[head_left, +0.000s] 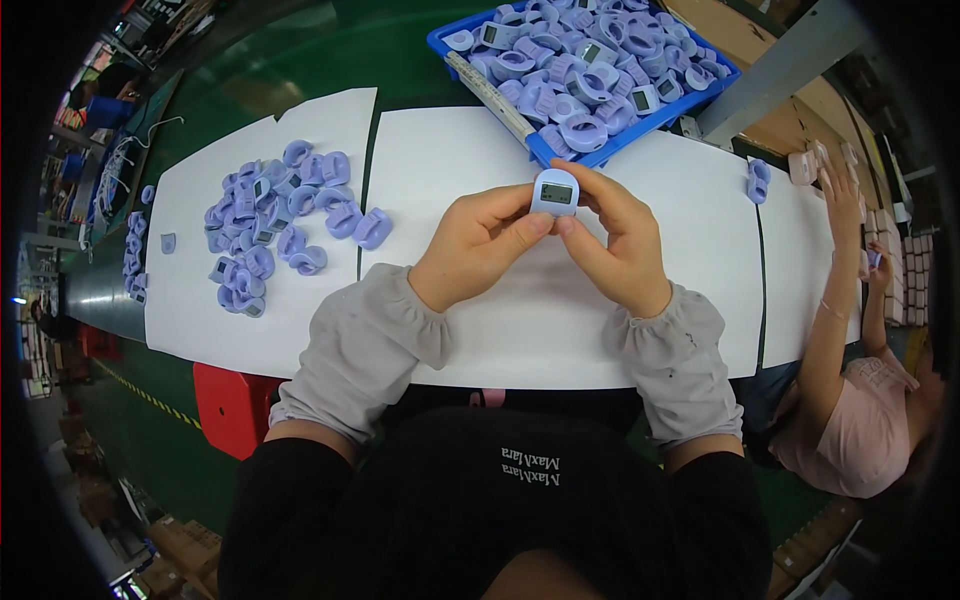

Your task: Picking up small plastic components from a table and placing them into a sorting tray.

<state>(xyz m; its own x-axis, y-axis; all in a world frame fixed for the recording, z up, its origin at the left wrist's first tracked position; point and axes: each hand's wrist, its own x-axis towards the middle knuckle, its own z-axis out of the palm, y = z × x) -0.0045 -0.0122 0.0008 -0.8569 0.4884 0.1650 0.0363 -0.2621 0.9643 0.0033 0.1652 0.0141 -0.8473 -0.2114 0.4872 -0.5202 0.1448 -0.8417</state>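
Between both hands, above the white table covering (pixel 480 330), I hold a small light-purple device with a grey display (pixel 555 194), its screen facing up toward me. My left hand (pixel 475 245) grips its left side, thumb at the lower edge. My right hand (pixel 620 245) pinches the right side in the same way, with the two thumbs nearly meeting below the screen. The fingers behind the device are partly hidden. To the left lies a loose pile of similar purple devices (pixel 245 215), some with displays showing.
Beyond my hands stands a blue crate (pixel 470 85) heaped with the same devices, beside a grey post (pixel 780 70). Two more devices (pixel 758 182) lie at the right. A co-worker in a pink top (pixel 850 430) sits there, arms over the table. A red stool (pixel 230 408) is at lower left.
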